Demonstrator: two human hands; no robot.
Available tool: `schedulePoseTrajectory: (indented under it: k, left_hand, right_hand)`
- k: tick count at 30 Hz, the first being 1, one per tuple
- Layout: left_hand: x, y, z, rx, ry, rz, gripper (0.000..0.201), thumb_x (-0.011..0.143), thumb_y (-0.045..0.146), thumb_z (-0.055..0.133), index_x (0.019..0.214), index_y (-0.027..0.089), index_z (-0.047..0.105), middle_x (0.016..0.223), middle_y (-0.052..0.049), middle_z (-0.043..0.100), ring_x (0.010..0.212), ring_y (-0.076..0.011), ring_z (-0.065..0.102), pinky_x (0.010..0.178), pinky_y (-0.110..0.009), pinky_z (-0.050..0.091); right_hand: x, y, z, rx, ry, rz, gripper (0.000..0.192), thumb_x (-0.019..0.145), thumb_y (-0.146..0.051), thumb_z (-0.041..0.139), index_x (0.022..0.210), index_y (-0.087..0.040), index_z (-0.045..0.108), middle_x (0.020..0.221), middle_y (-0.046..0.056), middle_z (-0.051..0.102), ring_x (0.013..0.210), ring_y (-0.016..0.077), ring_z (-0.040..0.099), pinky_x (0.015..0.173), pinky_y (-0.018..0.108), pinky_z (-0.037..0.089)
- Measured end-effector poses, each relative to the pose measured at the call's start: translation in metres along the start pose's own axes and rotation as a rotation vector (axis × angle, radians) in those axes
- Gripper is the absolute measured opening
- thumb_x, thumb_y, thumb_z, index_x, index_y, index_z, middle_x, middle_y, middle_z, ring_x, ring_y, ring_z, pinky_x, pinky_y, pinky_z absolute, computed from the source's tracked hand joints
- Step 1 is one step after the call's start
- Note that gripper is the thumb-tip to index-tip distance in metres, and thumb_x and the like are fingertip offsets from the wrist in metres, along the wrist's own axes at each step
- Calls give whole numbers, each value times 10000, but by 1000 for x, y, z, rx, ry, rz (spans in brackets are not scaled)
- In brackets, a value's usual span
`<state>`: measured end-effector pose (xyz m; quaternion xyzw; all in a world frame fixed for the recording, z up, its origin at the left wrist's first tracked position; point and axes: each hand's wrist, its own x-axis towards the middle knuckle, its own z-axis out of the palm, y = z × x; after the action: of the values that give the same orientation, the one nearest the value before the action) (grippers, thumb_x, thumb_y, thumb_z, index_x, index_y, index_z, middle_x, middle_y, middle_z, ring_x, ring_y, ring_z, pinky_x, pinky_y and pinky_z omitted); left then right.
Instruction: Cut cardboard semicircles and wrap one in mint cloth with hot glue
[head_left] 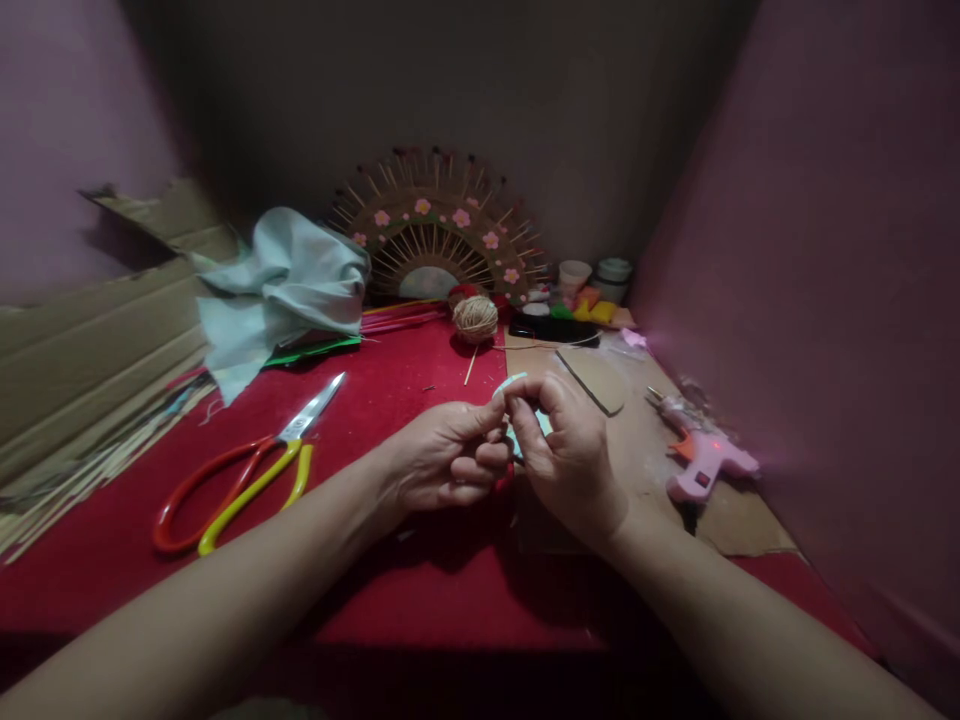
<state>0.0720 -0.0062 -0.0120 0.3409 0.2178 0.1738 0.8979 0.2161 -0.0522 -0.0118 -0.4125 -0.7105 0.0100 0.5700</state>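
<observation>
My left hand [454, 455] and my right hand [566, 450] meet above the middle of the table, fingertips pinched together. Between them is a small pale blue-green piece [513, 381], which looks like cloth. Its edge shows above the fingertips, and more pale blue-green shows behind my right thumb; the fingers hide the rest. Left of my left hand lie scissors [296, 430] with one red and one yellow handle, blades pointing away. Beyond my right hand, a rounded cardboard cutout [592, 380] with a dark edge rests on a cardboard sheet [637, 460].
A pink glue gun [705, 465] with a lit red light lies at the right. Farther back are a twine ball [475, 318], a flower-decorated stick fan [442, 215], crumpled pale cloth [300, 270] and small tubs [613, 278]. Thin sticks [97, 460] and corrugated cardboard [105, 340] line the left.
</observation>
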Motion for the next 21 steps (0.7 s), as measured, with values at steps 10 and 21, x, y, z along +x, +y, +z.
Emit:
schedulePoseTrajectory:
  k: [10,21]
  left_hand:
    - [0,3,-4,-1,-57,-43,344,841,404,650,689,138,493,507,48,472,322,-6,231,253,-96,301]
    - [-8,6,0,136,-132,10,440,716,450,765,598,140,476,504,66,446,310,6,184,235,-100,271]
  right_hand:
    - [-2,2,2,-10,20,39,125,896,-112,450,877,-198,538,763,15,573,687,134,565,636,276,475]
    - [5,7,-3,317,-1,418,69,896,-235,509,876,-205,567,690,-19,562,597,117,547,570,271,450]
